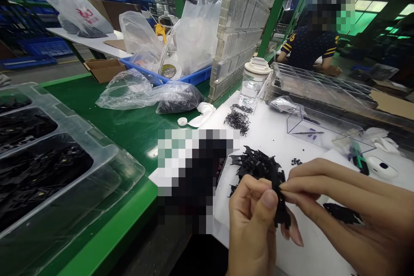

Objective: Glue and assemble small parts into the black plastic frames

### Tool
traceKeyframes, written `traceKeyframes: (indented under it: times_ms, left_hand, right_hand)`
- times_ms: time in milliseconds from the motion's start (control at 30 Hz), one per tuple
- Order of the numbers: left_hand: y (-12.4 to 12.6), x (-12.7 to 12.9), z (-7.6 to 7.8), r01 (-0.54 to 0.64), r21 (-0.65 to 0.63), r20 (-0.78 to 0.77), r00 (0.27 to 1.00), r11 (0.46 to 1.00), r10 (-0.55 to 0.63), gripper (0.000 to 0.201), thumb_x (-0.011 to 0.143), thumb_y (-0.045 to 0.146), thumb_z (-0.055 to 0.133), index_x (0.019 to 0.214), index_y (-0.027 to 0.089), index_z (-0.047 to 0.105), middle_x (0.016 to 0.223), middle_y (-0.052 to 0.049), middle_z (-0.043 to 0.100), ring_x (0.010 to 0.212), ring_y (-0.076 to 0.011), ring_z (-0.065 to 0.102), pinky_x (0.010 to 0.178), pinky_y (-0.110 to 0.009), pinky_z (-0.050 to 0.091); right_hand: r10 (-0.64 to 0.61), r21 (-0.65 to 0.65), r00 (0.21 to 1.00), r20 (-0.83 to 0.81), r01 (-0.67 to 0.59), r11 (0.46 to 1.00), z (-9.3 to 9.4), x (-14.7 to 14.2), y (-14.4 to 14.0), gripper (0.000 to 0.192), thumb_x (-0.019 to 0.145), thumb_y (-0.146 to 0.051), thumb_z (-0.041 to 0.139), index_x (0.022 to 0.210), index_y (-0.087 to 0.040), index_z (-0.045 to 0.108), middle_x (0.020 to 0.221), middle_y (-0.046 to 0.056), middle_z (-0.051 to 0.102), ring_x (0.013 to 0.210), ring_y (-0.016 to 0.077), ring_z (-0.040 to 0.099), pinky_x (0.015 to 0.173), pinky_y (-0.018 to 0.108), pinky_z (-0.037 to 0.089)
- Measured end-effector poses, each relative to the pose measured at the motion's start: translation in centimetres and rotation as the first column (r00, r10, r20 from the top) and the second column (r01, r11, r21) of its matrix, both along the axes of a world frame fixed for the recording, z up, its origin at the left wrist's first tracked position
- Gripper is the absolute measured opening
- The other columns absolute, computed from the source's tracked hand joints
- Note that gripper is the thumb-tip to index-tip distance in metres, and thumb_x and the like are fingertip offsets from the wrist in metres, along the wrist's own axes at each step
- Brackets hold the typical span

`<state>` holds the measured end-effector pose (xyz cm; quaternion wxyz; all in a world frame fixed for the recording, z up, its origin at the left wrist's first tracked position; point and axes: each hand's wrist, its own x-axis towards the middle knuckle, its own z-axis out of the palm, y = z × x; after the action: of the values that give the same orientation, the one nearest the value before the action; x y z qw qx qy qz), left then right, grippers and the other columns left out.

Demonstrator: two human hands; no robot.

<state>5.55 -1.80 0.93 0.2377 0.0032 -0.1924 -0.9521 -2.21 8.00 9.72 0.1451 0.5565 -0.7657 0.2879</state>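
My left hand is closed around a black plastic part, gripping the long toothed piece upright between thumb and fingers. Against the side of that part, my right hand pinches with thumb and forefinger; what sits between its fingertips, if anything, is too small to see. Behind my left hand lies a pile of similar black plastic parts on the white work surface. Another black part rests partly hidden under my right hand. Tiny black pieces are scattered just past my right fingers.
Thin black pieces form a heap near a lidded bottle. A clear box stands to the right. Clear trays of black parts occupy the left. A blue bin holds plastic bags. A co-worker sits beyond.
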Motion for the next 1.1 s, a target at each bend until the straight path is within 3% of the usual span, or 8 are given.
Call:
traceKeyframes:
  times_ms: [133, 333, 667, 1100]
  left_hand:
    - [-0.6, 0.8, 0.9, 0.056, -0.038, 0.135, 0.990, 0.998, -0.051, 0.032, 0.096, 0.041, 0.072, 0.084, 0.019, 0.053, 0.067, 0.005, 0.055, 0.042, -0.0028, 0.051, 0.044, -0.012, 0.033]
    - [-0.7, 0.8, 1.4, 0.047, -0.010, 0.128, 0.991, 0.999, -0.046, 0.032, 0.097, 0.039, 0.071, 0.080, 0.016, 0.055, 0.070, 0.003, 0.062, 0.047, -0.0034, 0.055, 0.050, -0.013, 0.039]
    - [-0.7, 0.8, 1.3, 0.036, -0.003, 0.154, 0.988, 0.999, -0.035, 0.030, 0.097, 0.035, 0.072, 0.078, 0.016, 0.059, 0.057, 0.005, 0.056, 0.049, -0.0061, 0.056, 0.052, -0.015, 0.039]
    - [-0.7, 0.9, 1.6, 0.008, 0.007, 0.167, 0.986, 1.000, -0.010, 0.028, 0.094, 0.029, 0.075, 0.075, 0.016, 0.060, 0.068, 0.005, 0.055, 0.053, -0.0057, 0.055, 0.053, -0.015, 0.044]
  right_hand:
    - [0.013, -0.018, 0.996, 0.088, -0.011, 1.000, 0.4, -0.1, -0.6, 0.016, 0.094, -0.011, 0.066, 0.097, -0.027, 0.066, 0.093, -0.002, 0.074, 0.075, 0.0120, 0.074, 0.062, 0.017, 0.058]
    - [0.016, 0.055, 0.993, 0.117, -0.023, 0.998, 1.0, -0.4, -0.6, 0.013, 0.094, -0.013, 0.066, 0.093, -0.025, 0.069, 0.091, 0.000, 0.074, 0.074, 0.0116, 0.073, 0.061, 0.015, 0.057]
    - [-0.017, -0.019, 0.995, 0.094, 0.019, 1.000, 1.1, 0.4, -1.4, 0.017, 0.093, -0.008, 0.060, 0.084, -0.020, 0.068, 0.084, -0.002, 0.071, 0.075, 0.0044, 0.069, 0.068, 0.007, 0.052]
    - [-0.012, -0.018, 0.999, 0.030, 0.012, 1.000, 0.7, 0.4, -1.0, 0.016, 0.096, -0.008, 0.060, 0.093, -0.023, 0.066, 0.088, -0.002, 0.073, 0.076, 0.0079, 0.070, 0.071, 0.015, 0.053]
